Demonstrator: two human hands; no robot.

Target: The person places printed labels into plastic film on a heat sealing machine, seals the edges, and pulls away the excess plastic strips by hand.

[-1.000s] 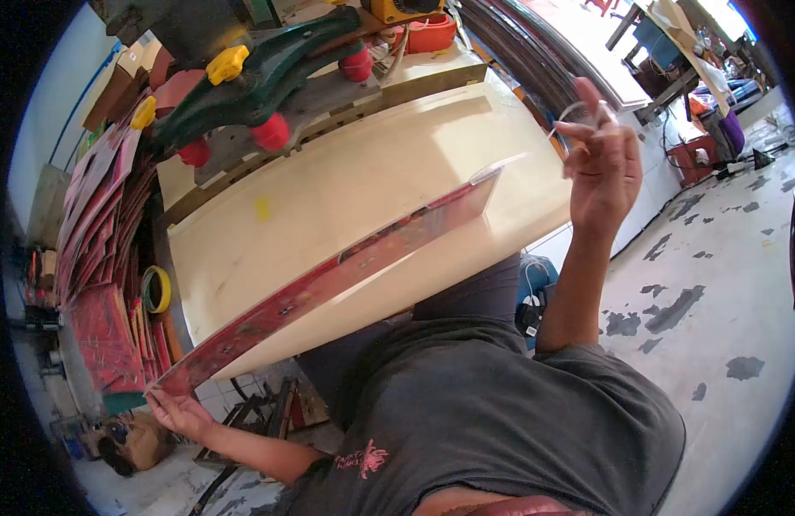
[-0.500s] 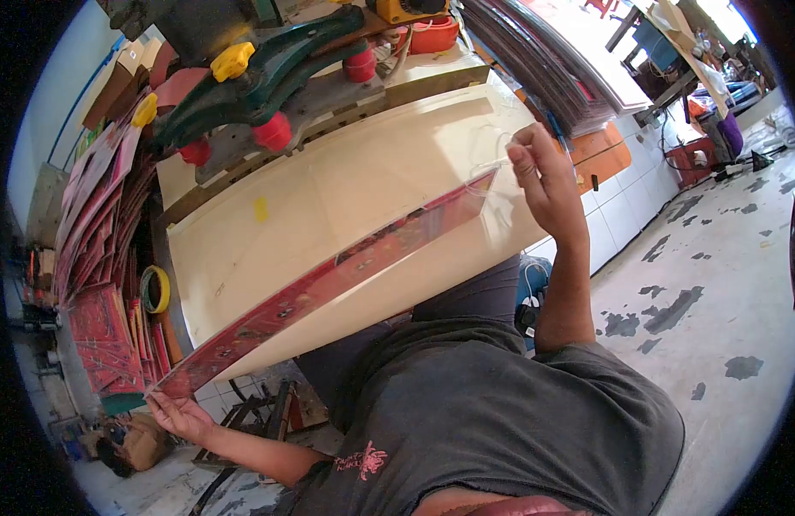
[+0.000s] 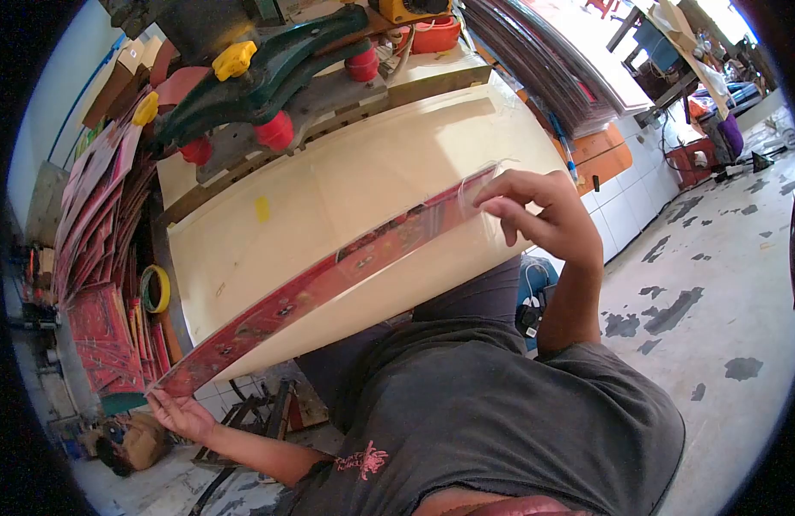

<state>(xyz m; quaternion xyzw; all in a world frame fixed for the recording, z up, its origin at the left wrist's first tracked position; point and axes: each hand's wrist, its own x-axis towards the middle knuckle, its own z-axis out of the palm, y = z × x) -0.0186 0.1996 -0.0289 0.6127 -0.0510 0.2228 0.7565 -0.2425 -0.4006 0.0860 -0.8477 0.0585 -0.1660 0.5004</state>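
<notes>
A long, narrow red printed strip (image 3: 294, 297) with dark and floral patterns slants across the pale work surface (image 3: 234, 249). At its lower-left end, my left hand (image 3: 184, 417) pinches the strip between thumb and fingers. My right hand (image 3: 548, 215) is bent over the upper-right end, thumb and forefinger closed on a thin, clear plastic film (image 3: 471, 193). The film's curled edge shows around that end, partly hidden by the fingers. I cannot tell whether these fingers also touch the printed strip.
Beyond the surface stands a dark green machine clamp (image 3: 268, 73) with red feet and yellow knobs. Stacked red sheets (image 3: 101, 224) and a yellow tape roll (image 3: 156, 289) are at left. A thick pile of panels (image 3: 552, 64) leans at upper right.
My right hand has come down and left, closer to the strip's upper-right end, and the loose clear film has dropped with it. My left hand keeps its hold, nearly still.
</notes>
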